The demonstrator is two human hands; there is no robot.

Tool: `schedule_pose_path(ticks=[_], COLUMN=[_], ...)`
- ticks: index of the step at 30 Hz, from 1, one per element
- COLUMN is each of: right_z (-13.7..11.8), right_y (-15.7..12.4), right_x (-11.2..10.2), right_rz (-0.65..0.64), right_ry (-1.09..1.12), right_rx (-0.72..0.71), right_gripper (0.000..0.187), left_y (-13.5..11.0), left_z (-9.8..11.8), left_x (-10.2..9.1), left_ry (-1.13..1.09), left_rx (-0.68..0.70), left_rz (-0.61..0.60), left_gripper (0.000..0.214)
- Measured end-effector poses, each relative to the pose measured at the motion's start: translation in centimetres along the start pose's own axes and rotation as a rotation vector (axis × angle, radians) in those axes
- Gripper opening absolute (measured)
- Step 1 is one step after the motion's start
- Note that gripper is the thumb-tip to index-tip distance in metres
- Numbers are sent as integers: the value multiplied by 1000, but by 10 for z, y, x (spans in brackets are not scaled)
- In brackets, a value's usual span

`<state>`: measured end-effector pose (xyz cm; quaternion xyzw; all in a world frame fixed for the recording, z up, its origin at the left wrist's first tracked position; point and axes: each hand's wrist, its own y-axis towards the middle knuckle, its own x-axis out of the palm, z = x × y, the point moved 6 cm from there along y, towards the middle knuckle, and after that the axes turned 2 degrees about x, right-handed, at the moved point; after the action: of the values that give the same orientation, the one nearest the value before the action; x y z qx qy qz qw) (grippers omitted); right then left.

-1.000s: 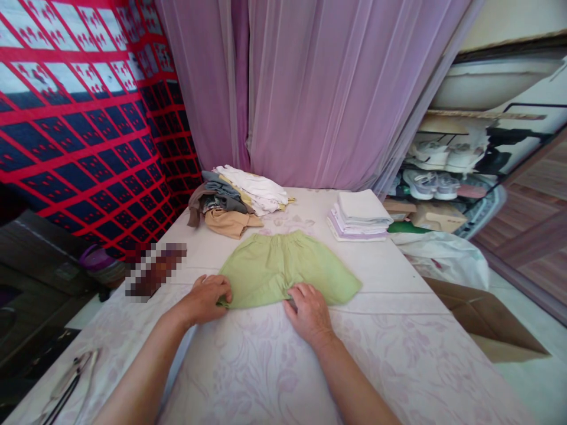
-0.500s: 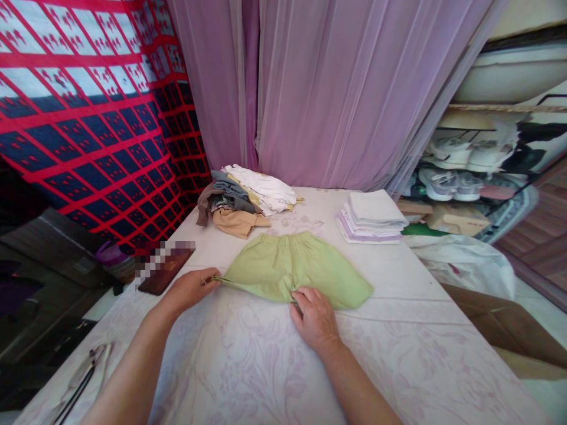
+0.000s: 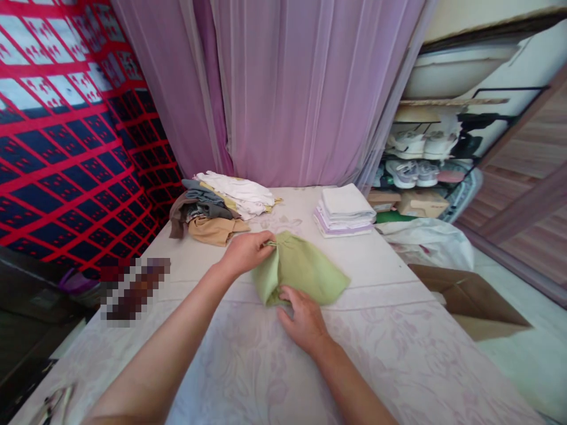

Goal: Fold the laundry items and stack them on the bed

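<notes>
Light green shorts [image 3: 312,268] lie partly folded on the patterned white cloth, their left side lifted and brought over toward the middle. My left hand [image 3: 248,254] is closed in a pinch on the waistband at the top of the shorts. At the crotch, the bent fingers of my right hand [image 3: 305,321] grip the lower edge, with the thumb a little apart from them. My right fingertips are partly hidden by the fabric.
A loose heap of clothes [image 3: 217,206] lies at the back left, a neat stack of folded white and lilac cloths [image 3: 345,209] at the back right. A blurred-out object [image 3: 137,292] sits near the left edge. Beyond the right edge stand an open cardboard box [image 3: 465,298] and shoe shelves [image 3: 416,171].
My left hand has carried the left side of the shorts up and right to the waistband, folding them. My right hand stays at the crotch. The view has shifted right.
</notes>
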<state>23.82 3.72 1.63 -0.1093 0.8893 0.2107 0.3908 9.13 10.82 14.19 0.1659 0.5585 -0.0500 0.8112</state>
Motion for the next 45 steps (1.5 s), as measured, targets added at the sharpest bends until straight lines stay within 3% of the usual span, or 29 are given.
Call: schedule_pose_path(ticks=[4, 8, 12, 17, 20, 24, 27, 30, 32, 37, 41, 45], right_z=[3, 10, 50, 110, 129, 137, 139, 143, 145, 150, 152, 151], right_y=[-2, -7, -16, -20, -15, 0, 10, 15, 15, 11, 12, 16], right_x=[-9, -30, -63, -106, -113, -105, -100, -97, -98, -97, -93, -93], right_rz=[-22, 31, 52, 209, 270, 305, 311, 296, 317, 432, 463, 421], right_ry=[136, 11, -182, -221, -96, 158, 231, 171, 139, 210, 322, 273], right_rx=[66, 131, 328, 528, 565, 551, 544, 587, 605, 605, 580, 571], right_gripper=[35, 13, 33, 22, 24, 32, 33, 22, 19, 16, 27, 38], left_y=[44, 69, 80, 86, 87, 86, 81, 66, 46, -18, -50, -59], left_z=[38, 70, 91, 106, 112, 116, 115, 100, 88, 63, 51, 46], left_x=[33, 74, 106, 131, 141, 153, 156, 145, 130, 103, 106, 113], left_ry=[16, 29, 33, 2, -30, -103, -299, -460, -384, 64, 247, 232], left_rx=[93, 197, 254, 299, 314, 348, 379, 312, 286, 304, 329, 363], left_rz=[-48, -167, -245, -295, -318, -355, -406, -403, -358, -242, -155, -71], left_gripper=[20, 19, 17, 16, 17, 19, 27, 34, 30, 25, 17, 18])
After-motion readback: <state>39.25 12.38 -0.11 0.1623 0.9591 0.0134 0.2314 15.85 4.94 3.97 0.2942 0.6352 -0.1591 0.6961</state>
